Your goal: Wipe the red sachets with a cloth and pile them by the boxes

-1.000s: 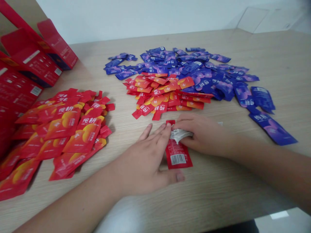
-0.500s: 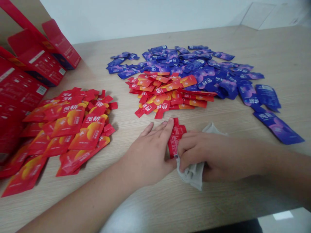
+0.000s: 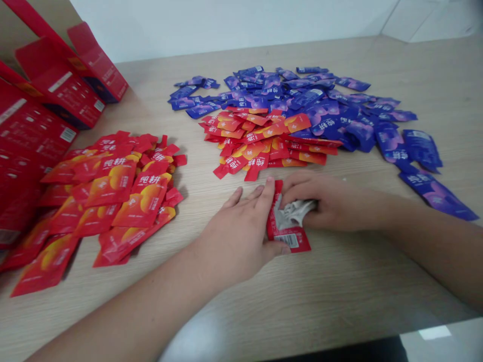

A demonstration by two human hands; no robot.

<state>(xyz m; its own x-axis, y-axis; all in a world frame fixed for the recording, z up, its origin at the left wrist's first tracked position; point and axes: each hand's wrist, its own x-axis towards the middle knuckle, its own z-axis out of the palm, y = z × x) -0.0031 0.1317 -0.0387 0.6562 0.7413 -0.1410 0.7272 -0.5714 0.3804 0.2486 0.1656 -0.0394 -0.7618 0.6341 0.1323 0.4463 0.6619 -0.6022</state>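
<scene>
A red sachet (image 3: 302, 243) lies back side up on the table, its barcode showing near the lower end. My left hand (image 3: 241, 229) rests flat with fingers spread, index finger and thumb along the sachet's left edge and lower part. Bunched in my right hand (image 3: 324, 198) is a pale grey cloth (image 3: 294, 213), pressed on the sachet's upper half. Part of the sachet is hidden under the cloth and fingers. Just beyond my hands lies a pile of red-orange sachets (image 3: 252, 141).
Behind that pile spreads a heap of purple sachets (image 3: 317, 110), trailing to the right. A second pile of red sachets (image 3: 113, 196) lies at the left, beside red cardboard boxes (image 3: 56, 95). The wooden table (image 3: 339, 311) ends at the front, and a white wall (image 3: 241, 25) stands behind.
My right hand has moved up and away with the cloth, uncovering the sachet's lower end and barcode. My left hand stays at the sachet's left edge. The view has shifted slightly.
</scene>
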